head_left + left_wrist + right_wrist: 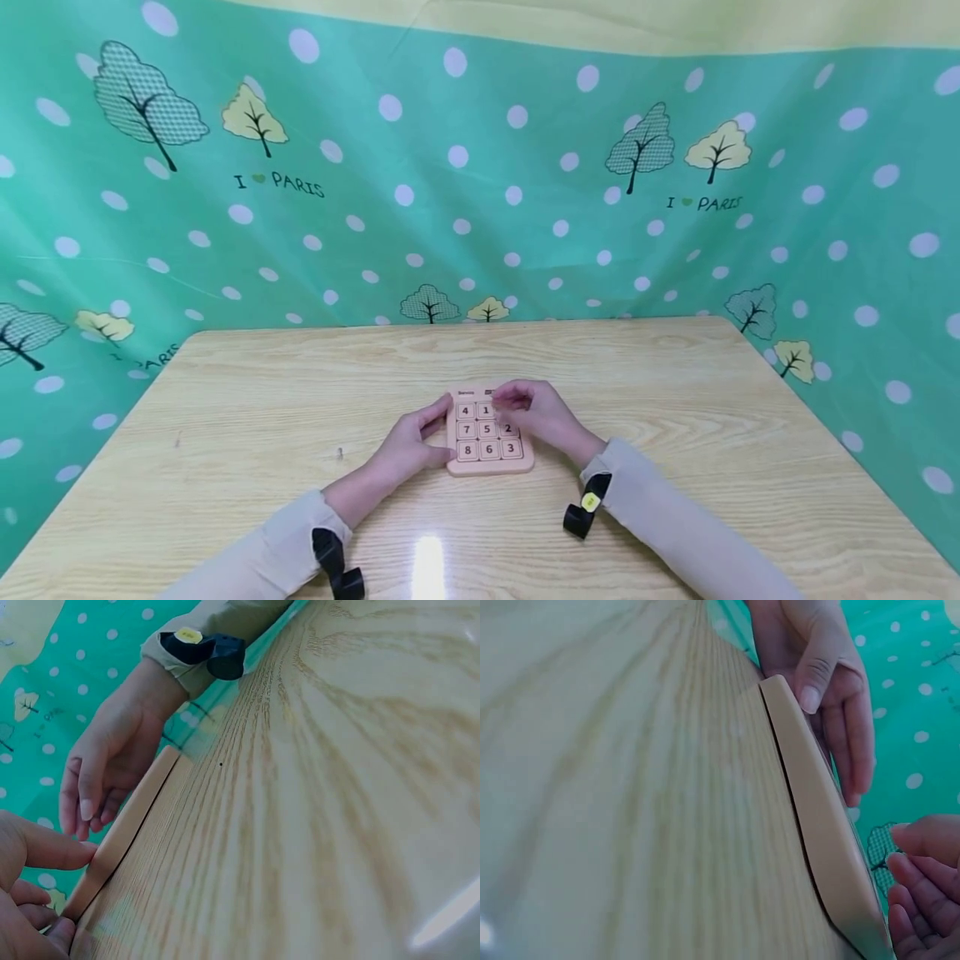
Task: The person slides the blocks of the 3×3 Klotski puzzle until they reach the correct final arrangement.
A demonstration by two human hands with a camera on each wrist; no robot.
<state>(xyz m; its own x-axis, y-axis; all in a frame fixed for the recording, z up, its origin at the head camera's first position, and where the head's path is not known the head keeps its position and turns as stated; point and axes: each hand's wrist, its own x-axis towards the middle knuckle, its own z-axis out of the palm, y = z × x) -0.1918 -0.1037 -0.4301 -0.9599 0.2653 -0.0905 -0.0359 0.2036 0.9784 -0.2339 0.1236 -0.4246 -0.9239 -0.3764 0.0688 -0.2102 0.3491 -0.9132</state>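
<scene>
A pink sliding number puzzle lies on the table, its tiles 4, 1, 7, 5, 2, 8, 6 and 3 showing. My left hand holds it along its left side, the thumb at the lower corner and the fingers near the upper one. Over the puzzle's upper right part hovers my right hand, slightly blurred, covering the top right square. In the right wrist view the right hand's fingers are loosely bent beside the puzzle's edge, with nothing seen between them.
The puzzle lies near the middle of a light wood-grain table. A green dotted curtain with trees hangs behind and beside it. Each wrist carries a black strapped camera. Light glares off the table's front.
</scene>
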